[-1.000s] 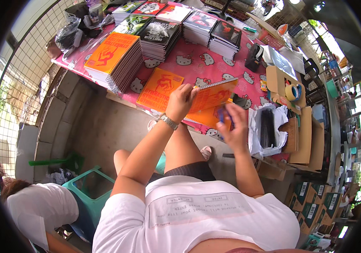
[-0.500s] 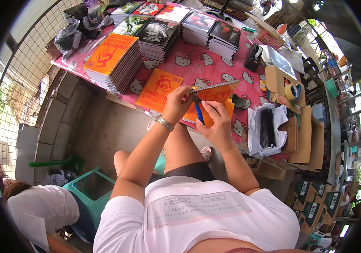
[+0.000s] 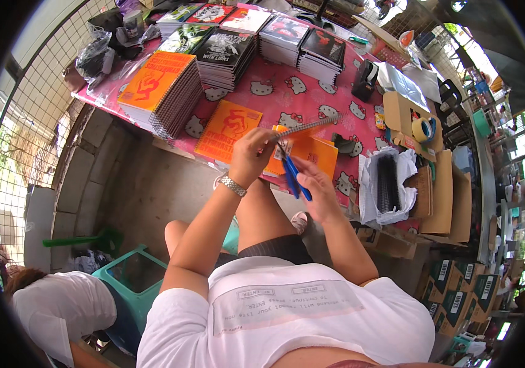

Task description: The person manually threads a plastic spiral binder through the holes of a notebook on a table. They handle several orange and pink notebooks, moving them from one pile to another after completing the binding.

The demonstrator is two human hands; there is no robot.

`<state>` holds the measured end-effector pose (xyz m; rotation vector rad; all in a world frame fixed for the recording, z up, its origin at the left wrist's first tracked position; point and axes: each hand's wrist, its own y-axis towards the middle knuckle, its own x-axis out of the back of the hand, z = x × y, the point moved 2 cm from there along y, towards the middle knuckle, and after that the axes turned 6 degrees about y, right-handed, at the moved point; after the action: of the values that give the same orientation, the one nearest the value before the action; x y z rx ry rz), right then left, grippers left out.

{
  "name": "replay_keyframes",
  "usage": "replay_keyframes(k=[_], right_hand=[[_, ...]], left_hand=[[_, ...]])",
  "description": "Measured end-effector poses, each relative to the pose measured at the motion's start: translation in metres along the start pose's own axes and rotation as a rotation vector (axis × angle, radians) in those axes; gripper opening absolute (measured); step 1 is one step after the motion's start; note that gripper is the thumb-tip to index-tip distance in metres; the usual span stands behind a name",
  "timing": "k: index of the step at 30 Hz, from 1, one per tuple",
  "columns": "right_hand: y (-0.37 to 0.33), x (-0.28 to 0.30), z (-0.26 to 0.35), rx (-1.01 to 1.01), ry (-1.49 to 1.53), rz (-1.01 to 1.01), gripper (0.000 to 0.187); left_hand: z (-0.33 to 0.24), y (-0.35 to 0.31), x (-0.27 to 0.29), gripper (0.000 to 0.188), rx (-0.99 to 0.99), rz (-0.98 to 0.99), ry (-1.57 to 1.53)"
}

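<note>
- Half a second ago the right hand (image 3: 320, 193) was closer against the orange notebook (image 3: 305, 153); now it sits a little lower, and the blue-handled tool (image 3: 292, 175) points up from it toward the notebook's spiral edge.
- The tool's tip is lost behind the left hand (image 3: 251, 156), so whether it touches the metal spiral (image 3: 311, 126) cannot be told.
- The left fingers (image 3: 262, 138) are curled closed on the notebook's upper corner, holding it tilted just above the pink worktop (image 3: 287, 98).
- The right fingers are wrapped shut around the tool's handles.
- Another orange notebook (image 3: 228, 129) lies flat just left of the left hand.
- A roll of tape (image 3: 423, 129) sits well to the right.
</note>
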<state>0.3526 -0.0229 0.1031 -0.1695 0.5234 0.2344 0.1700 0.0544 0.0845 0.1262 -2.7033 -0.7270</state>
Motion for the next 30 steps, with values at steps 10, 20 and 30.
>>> replay_keyframes(k=[10, 20, 30], right_hand=[[-0.046, 0.192, -0.017, 0.219, -1.205, -0.642, 0.04], [-0.038, 0.276, 0.063, 0.107, -1.853, -1.064, 0.036], [-0.045, 0.363, 0.086, 0.035, -1.725, -0.929, 0.028]], left_hand=[[-0.017, 0.103, 0.024, 0.018, -0.18, 0.181, 0.796], [0.009, -0.005, -0.086, 0.036, -0.406, 0.596, 0.458], [-0.022, -0.022, -0.104, 0.032, -0.484, 1.103, 0.624]])
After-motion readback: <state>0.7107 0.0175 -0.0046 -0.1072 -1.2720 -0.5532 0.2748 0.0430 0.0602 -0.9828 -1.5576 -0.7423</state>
